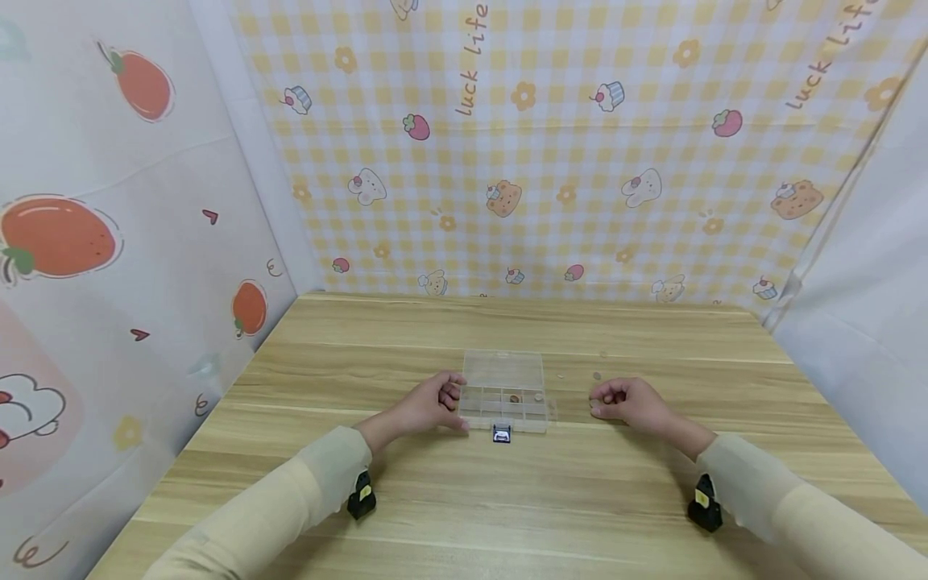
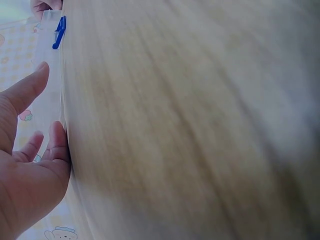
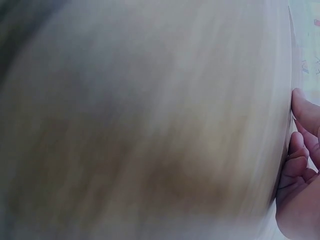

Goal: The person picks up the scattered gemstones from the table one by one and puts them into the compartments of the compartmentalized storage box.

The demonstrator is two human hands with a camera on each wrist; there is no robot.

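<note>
A clear plastic compartment box (image 1: 502,369) lies on the table with its lid laid back. One front compartment holds a small brown piece (image 1: 515,399), and the one to its right a pale round piece (image 1: 539,397). My left hand (image 1: 433,403) rests at the box's left side, thumb by the near corner, fingers loosely bent. In the left wrist view its thumb (image 2: 31,87) stands straight, apart from the fingers. To the right of the box, my right hand (image 1: 632,404) pinches a small flat disc (image 1: 592,402) close over the table. The fingertips partly hide it.
Several small discs lie on the table between box and right hand and behind it: a dark one (image 1: 597,375), a small white one (image 1: 561,376) and a pale one (image 1: 603,354). A blue clasp (image 1: 502,433) sticks out at the box's front edge. Patterned curtains (image 1: 522,161) enclose the table.
</note>
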